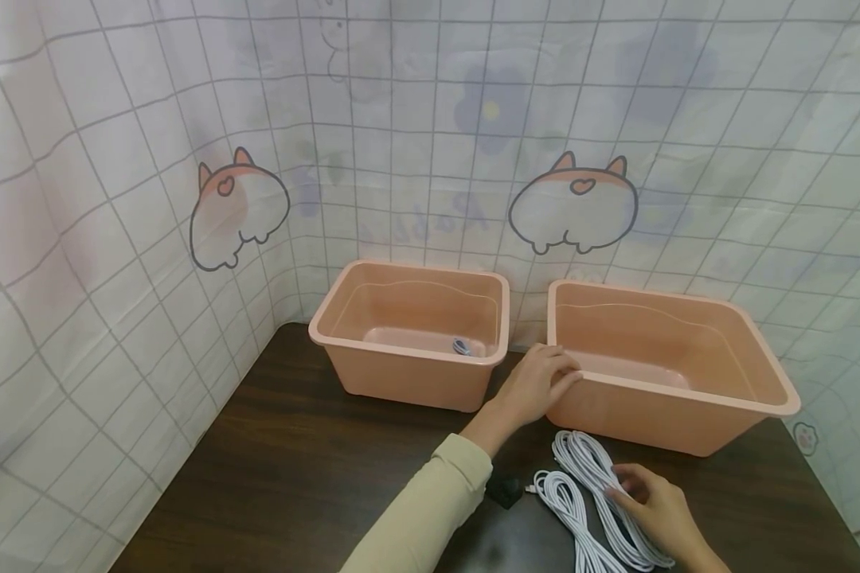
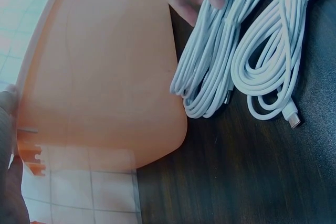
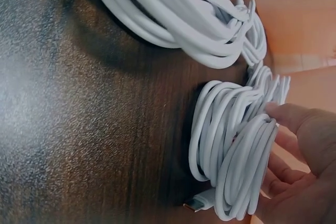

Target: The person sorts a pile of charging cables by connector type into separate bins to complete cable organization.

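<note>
My left hand [image 1: 541,382] grips the near left corner of the rim of the right-hand peach plastic bin [image 1: 638,414]. In the left wrist view, its fingers [image 2: 8,100] show at the bin's edge. Two long coils of white USB cable lie side by side on the table before that bin. My right hand [image 1: 652,509] holds the side of the right coil [image 1: 588,458], its thumb against the strands in the right wrist view [image 3: 283,111]. Beside it lies the left coil [image 1: 566,497], its metal plug [image 2: 294,119] exposed.
A second peach bin [image 1: 408,382] stands to the left, with a small bluish-grey coiled cable [image 1: 462,347] inside. A small black object [image 1: 504,489] sits by the left forearm. A white checked curtain [image 1: 430,183] closes off the back and sides of the dark wooden table [image 1: 294,477].
</note>
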`<state>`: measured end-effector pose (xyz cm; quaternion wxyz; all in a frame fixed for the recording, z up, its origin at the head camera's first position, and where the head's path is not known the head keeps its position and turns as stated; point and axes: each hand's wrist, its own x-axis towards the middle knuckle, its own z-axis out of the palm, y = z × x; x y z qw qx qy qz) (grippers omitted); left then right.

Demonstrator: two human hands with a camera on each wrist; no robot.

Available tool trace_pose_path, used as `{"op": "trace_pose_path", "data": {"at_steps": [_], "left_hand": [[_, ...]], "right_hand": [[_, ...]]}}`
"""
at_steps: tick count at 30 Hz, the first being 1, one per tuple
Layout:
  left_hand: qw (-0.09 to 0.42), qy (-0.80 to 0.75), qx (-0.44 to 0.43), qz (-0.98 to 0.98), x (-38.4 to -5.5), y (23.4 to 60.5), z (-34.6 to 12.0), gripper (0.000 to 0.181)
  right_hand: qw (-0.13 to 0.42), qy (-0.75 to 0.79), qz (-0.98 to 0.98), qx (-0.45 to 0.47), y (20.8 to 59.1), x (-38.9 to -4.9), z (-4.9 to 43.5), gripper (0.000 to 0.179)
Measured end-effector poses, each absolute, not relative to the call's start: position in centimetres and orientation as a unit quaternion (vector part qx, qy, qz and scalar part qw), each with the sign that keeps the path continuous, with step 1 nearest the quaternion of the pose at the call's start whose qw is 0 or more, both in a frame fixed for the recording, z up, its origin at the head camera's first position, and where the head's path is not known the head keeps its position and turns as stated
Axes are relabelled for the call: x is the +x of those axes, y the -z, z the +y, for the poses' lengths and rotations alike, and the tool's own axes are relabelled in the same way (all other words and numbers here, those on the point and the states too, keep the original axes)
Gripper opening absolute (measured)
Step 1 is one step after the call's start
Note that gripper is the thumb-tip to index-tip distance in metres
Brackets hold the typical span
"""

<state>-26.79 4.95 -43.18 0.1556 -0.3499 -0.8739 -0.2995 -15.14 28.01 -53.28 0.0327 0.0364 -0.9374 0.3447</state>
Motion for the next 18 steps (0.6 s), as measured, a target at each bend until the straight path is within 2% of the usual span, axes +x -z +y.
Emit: {"op": "trace_pose_path", "data": {"at_steps": [4,10,18], "left_hand": [[0.155,0.299,-0.349,-0.874,-26.8,43.1,5.0,0.021],[0.151,0.291,-0.344,-0.880,-26.9,43.1,5.0,0.022],[0.146,0.284,-0.337,-0.886,-26.8,43.1,5.0,0.022]], "right_hand": [[0.018,-0.342,-0.939,0.031,52.9,-15.3,27.9,0.036],[-0.022,-0.324,-0.945,0.030,52.3,-15.7,27.8,0.053],[-0.007,-0.300,-0.953,0.041,51.4,-15.7,27.9,0.051]]}}
